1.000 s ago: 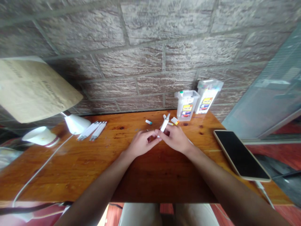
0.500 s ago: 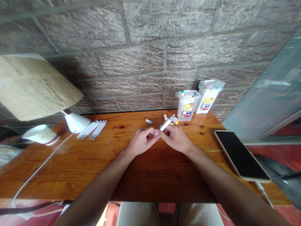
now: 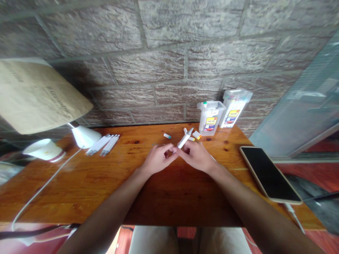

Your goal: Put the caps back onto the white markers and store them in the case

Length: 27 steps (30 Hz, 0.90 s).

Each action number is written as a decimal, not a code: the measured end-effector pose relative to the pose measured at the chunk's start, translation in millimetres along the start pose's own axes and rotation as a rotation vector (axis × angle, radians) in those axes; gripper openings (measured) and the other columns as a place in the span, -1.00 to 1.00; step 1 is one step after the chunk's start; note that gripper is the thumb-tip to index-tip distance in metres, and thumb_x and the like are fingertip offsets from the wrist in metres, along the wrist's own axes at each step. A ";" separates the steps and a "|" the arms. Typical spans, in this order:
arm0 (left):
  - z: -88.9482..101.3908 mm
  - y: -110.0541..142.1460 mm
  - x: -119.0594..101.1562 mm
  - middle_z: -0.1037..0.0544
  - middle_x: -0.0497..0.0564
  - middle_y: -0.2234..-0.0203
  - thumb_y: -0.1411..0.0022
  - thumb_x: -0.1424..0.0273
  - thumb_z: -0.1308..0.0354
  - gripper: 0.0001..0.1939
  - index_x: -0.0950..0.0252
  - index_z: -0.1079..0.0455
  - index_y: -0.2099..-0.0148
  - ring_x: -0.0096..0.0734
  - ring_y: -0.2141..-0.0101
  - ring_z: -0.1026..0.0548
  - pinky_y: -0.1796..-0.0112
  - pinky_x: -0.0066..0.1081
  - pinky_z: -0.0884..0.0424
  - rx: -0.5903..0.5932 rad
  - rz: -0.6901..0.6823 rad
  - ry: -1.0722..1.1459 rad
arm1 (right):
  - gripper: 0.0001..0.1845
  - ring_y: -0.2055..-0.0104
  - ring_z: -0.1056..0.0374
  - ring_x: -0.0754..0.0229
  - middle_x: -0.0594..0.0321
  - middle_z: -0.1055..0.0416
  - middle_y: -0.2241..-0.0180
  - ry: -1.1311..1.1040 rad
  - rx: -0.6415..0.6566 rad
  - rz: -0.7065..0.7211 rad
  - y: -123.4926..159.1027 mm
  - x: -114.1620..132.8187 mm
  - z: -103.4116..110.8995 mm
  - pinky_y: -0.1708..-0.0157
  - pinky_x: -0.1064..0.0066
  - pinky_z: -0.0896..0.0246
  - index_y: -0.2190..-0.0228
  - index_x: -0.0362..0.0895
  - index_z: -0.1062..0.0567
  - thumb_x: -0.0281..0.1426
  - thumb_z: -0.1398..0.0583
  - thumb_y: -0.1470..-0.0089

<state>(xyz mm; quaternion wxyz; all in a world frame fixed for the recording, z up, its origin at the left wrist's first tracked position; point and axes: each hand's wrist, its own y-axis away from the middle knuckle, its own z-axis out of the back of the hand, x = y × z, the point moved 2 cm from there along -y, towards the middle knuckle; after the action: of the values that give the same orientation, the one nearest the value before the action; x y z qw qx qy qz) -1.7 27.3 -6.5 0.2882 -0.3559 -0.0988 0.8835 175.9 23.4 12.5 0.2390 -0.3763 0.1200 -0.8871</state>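
My right hand (image 3: 197, 155) pinches a white marker (image 3: 184, 139) that points up and away over the wooden table (image 3: 106, 176). My left hand (image 3: 157, 159) meets it at the marker's near end, fingers curled and pinched on that end. What sits between the left fingertips is too small to make out. Loose marker caps (image 3: 167, 135) lie just beyond the hands, one with a teal tip, another (image 3: 197, 134) with an orange tip.
Several white markers (image 3: 103, 145) lie in a row at the back left beside a white lamp base (image 3: 84, 137) with a cord. Two clear marker boxes (image 3: 210, 117) stand against the brick wall. A phone (image 3: 270, 174) lies at the right edge.
The marker has tilted slightly between the fingers, leaning more to the right and then a little back up. Both hands stay together in the same spot.
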 end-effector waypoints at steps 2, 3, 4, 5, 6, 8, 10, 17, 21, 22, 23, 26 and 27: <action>-0.6 0.2 0.1 -0.44 -0.13 0.56 -0.28 0.29 -0.15 -0.80 0.29 -0.35 0.36 -0.58 0.54 -0.35 0.45 -0.53 -0.20 0.003 0.009 -0.002 | -0.61 0.56 -0.18 0.33 0.33 -0.32 0.60 0.011 0.001 -0.001 0.3 -0.4 0.0 0.53 0.46 -0.01 0.55 -0.14 -0.36 -0.15 -0.18 -0.19; -1.0 0.2 0.2 -0.44 -0.13 0.56 -0.28 0.28 -0.14 -0.79 0.29 -0.35 0.36 -0.58 0.54 -0.34 0.45 -0.53 -0.20 0.006 0.011 -0.001 | -0.61 0.56 -0.18 0.33 0.33 -0.33 0.60 0.016 0.003 -0.003 0.5 -0.6 0.1 0.53 0.46 -0.01 0.55 -0.14 -0.37 -0.15 -0.18 -0.19; -1.3 0.2 0.3 -0.44 -0.13 0.56 -0.28 0.28 -0.14 -0.79 0.29 -0.34 0.37 -0.58 0.54 -0.34 0.45 -0.53 -0.20 0.007 0.011 -0.001 | -0.61 0.57 -0.18 0.33 0.33 -0.33 0.60 0.019 0.003 -0.006 0.8 -0.7 0.1 0.54 0.47 -0.01 0.55 -0.13 -0.37 -0.15 -0.18 -0.19; -1.4 0.1 0.4 -0.44 -0.13 0.56 -0.28 0.28 -0.14 -0.79 0.28 -0.34 0.37 -0.57 0.54 -0.34 0.45 -0.53 -0.20 0.007 0.009 -0.001 | -0.61 0.57 -0.18 0.33 0.34 -0.33 0.60 0.021 0.005 -0.009 1.0 -0.8 0.0 0.54 0.47 -0.01 0.55 -0.13 -0.37 -0.15 -0.18 -0.19; -1.5 -0.1 0.6 -0.43 -0.13 0.56 -0.28 0.28 -0.14 -0.79 0.28 -0.34 0.37 -0.57 0.54 -0.34 0.45 -0.53 -0.20 0.008 0.006 -0.001 | -0.61 0.58 -0.18 0.34 0.34 -0.33 0.61 0.020 0.006 -0.011 1.1 -0.9 -0.1 0.54 0.47 -0.01 0.55 -0.13 -0.37 -0.15 -0.19 -0.19; -1.5 -0.3 1.1 -0.44 -0.13 0.56 -0.27 0.29 -0.15 -0.80 0.28 -0.34 0.37 -0.57 0.54 -0.34 0.45 -0.53 -0.20 0.007 0.002 -0.002 | -0.62 0.58 -0.18 0.33 0.34 -0.32 0.61 0.016 0.011 -0.011 1.2 -0.7 -0.7 0.55 0.47 -0.01 0.55 -0.13 -0.37 -0.15 -0.19 -0.19; -1.3 -0.3 1.9 -0.44 -0.13 0.55 -0.27 0.29 -0.15 -0.81 0.28 -0.35 0.36 -0.57 0.54 -0.34 0.45 -0.53 -0.21 0.004 0.000 -0.005 | -0.63 0.58 -0.18 0.33 0.34 -0.32 0.61 0.013 0.016 -0.010 1.1 -0.4 -1.4 0.55 0.46 -0.02 0.54 -0.13 -0.37 -0.16 -0.19 -0.19; -1.6 -0.3 2.5 -0.48 -0.11 0.53 -0.28 0.27 -0.14 -0.80 0.28 -0.38 0.34 -0.56 0.53 -0.36 0.44 -0.54 -0.22 0.010 0.007 -0.014 | -0.63 0.58 -0.18 0.33 0.33 -0.34 0.61 0.028 0.015 -0.019 1.0 0.8 -1.0 0.56 0.46 -0.01 0.56 -0.12 -0.36 -0.17 -0.20 -0.18; -1.2 -0.5 1.8 -0.49 -0.11 0.53 -0.28 0.27 -0.14 -0.79 0.28 -0.38 0.35 -0.56 0.52 -0.36 0.44 -0.54 -0.23 0.009 0.004 -0.007 | -0.67 0.59 -0.19 0.33 0.34 -0.33 0.61 0.036 0.024 -0.012 0.8 1.6 -0.6 0.56 0.46 -0.02 0.52 -0.13 -0.39 -0.19 -0.20 -0.19; -1.1 -0.5 1.7 -0.49 -0.11 0.53 -0.28 0.27 -0.14 -0.79 0.28 -0.38 0.35 -0.56 0.52 -0.36 0.44 -0.54 -0.23 0.009 0.004 -0.007 | -0.68 0.59 -0.20 0.32 0.34 -0.33 0.61 0.037 0.026 -0.013 0.8 1.8 -0.6 0.56 0.46 -0.02 0.51 -0.13 -0.40 -0.20 -0.19 -0.19; -1.2 -0.5 1.7 -0.49 -0.11 0.53 -0.28 0.26 -0.15 -0.78 0.28 -0.39 0.35 -0.56 0.52 -0.36 0.44 -0.54 -0.23 0.009 0.005 -0.008 | -0.68 0.59 -0.20 0.32 0.34 -0.34 0.61 0.038 0.027 -0.013 0.8 2.0 -0.7 0.55 0.45 -0.02 0.50 -0.13 -0.41 -0.20 -0.19 -0.19; -1.7 -0.5 2.0 -0.49 -0.11 0.54 -0.28 0.25 -0.15 -0.77 0.29 -0.39 0.36 -0.56 0.53 -0.36 0.45 -0.54 -0.23 0.009 0.006 -0.012 | -0.69 0.58 -0.20 0.32 0.33 -0.34 0.60 0.041 0.021 -0.011 1.2 2.8 -0.8 0.55 0.45 -0.02 0.48 -0.14 -0.42 -0.20 -0.18 -0.21; -1.9 -0.5 2.1 -0.48 -0.11 0.55 -0.29 0.25 -0.14 -0.77 0.29 -0.38 0.36 -0.56 0.53 -0.36 0.45 -0.54 -0.23 0.007 0.004 -0.011 | -0.69 0.59 -0.19 0.32 0.33 -0.34 0.60 0.043 0.019 -0.013 1.4 3.0 -0.9 0.55 0.45 -0.02 0.48 -0.13 -0.41 -0.20 -0.17 -0.21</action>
<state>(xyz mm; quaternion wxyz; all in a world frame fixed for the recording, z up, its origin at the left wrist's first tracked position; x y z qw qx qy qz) -1.4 28.9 -8.9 0.2871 -0.3501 -0.0965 0.8864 173.9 20.7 13.2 0.2342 -0.3558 0.1142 -0.8975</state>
